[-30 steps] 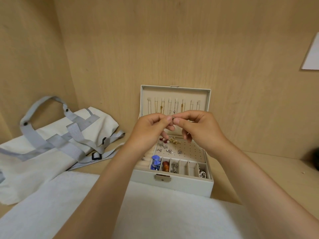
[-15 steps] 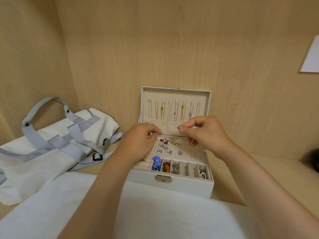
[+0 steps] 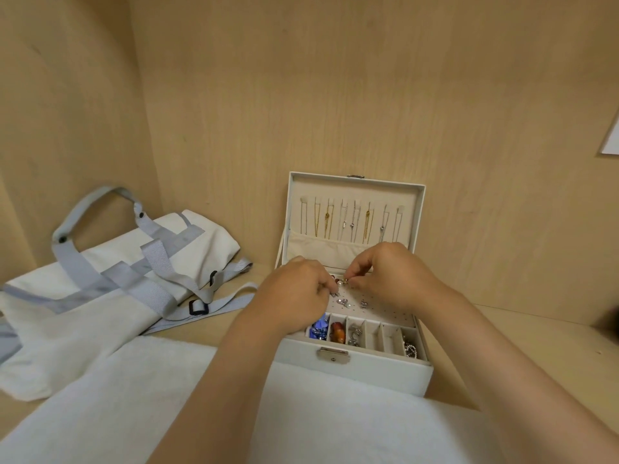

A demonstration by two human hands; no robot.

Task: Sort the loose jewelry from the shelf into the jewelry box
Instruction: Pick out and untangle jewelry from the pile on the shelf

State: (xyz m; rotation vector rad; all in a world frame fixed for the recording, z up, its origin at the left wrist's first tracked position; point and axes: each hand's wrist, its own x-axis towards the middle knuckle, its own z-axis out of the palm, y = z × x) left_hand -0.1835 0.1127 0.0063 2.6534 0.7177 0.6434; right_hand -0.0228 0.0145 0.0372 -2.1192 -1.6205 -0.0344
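While hands [image 3: 294,289] [image 3: 395,276] pinch, round studs [image 3: 363,303] glint.

Right hand [image 3: 397,279] pinching earring [image 3: 345,280], over jewelry box [image 3: 368,368]

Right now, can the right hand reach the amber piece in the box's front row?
Probably yes: the lid is open, the amber piece lies uncovered, and the right hand is just behind it.
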